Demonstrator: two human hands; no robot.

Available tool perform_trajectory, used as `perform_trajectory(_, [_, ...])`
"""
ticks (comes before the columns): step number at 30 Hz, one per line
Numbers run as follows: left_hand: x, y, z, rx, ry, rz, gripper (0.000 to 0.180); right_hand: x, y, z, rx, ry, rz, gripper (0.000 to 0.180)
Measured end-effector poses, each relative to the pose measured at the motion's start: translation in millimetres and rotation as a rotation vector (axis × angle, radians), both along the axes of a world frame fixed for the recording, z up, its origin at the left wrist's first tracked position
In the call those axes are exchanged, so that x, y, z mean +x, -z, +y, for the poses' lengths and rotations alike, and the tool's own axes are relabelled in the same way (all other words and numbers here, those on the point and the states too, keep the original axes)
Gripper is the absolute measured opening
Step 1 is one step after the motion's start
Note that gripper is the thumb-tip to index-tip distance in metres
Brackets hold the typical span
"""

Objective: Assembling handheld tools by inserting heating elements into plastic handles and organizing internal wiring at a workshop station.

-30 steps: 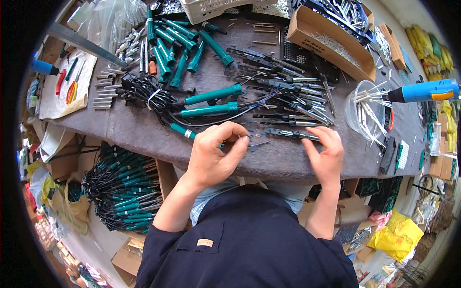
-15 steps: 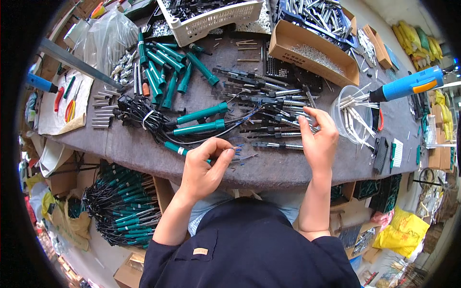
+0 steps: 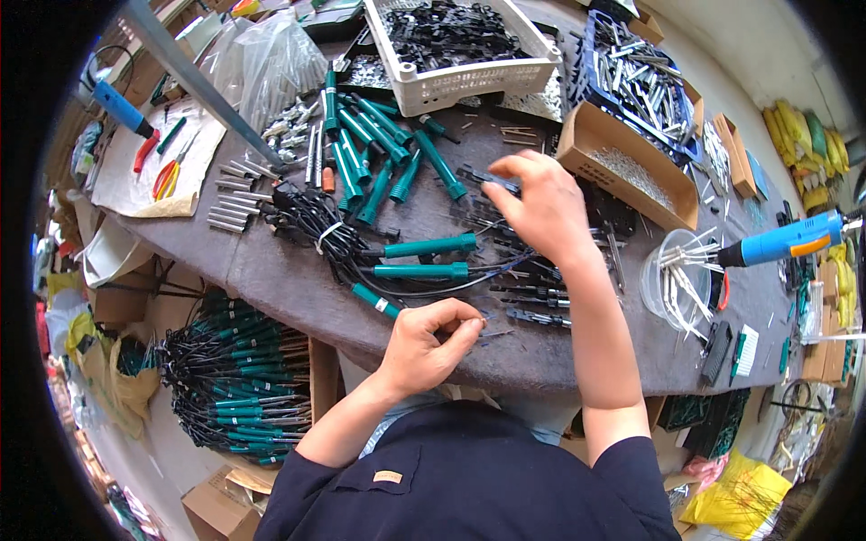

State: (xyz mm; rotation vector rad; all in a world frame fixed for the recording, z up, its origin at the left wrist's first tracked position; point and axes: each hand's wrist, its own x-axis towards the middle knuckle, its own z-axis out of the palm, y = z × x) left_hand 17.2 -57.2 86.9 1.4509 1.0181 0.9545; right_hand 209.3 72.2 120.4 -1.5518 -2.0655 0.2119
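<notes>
My left hand (image 3: pixel 426 350) is closed in a pinch near the front edge of the bench, with thin wires (image 3: pixel 488 319) at its fingertips. A green tubular handle (image 3: pixel 375 299) on a black cord lies just behind it, partly hidden by the hand. My right hand (image 3: pixel 543 206) reaches over the bench, thumb and forefinger around a black plastic part (image 3: pixel 488 178) at the far end of a heap of similar parts. Several of these black parts with metal tubes (image 3: pixel 539 316) lie under and beside the right forearm. Two green handles (image 3: pixel 420 270) rest between the hands and the bundled black cord (image 3: pixel 317 225).
Loose green handles (image 3: pixel 372 135) and metal tubes (image 3: pixel 236 206) lie at the left. Behind stand a white basket (image 3: pixel 478 79) of black parts and a cardboard box (image 3: pixel 622 171) of small pieces. A plastic tub (image 3: pixel 672 298) of white rods and a blue electric screwdriver (image 3: pixel 785 239) are at the right.
My right hand has moved away and to the left, from above the metal tubes to the black part. The left hand still pinches the wires. The whole view has shifted.
</notes>
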Motion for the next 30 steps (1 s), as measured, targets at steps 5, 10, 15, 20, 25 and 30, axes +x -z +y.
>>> perform_trajectory(5, [1, -4, 0, -0.063, -0.064, -0.096, 0.008, -48, 24, 39, -0.009, 0.005, -0.236, 0.028])
perform_trajectory(10, [1, -5, 2, -0.097, -0.121, -0.216, 0.01, -59, 7, 42, -0.048, 0.034, -0.366, 0.023])
perform_trajectory(15, [-2, -3, 2, 0.003, -0.141, -0.113, 0.009, -17, -30, -23, 0.098, -0.026, 0.194, 0.018])
perform_trajectory(20, [0, -12, 2, -0.021, -0.096, -0.095, 0.007, 43, -22, -117, -0.137, 0.08, 0.903, 0.019])
perform_trajectory(25, [-1, -6, 6, 0.103, -0.072, -0.039, 0.008, 66, 33, -168, -0.313, 0.187, 1.294, 0.02])
perform_trajectory(30, [-1, -13, 8, 0.032, -0.061, -0.029, 0.004, 68, 45, -181, -0.372, 0.195, 1.425, 0.023])
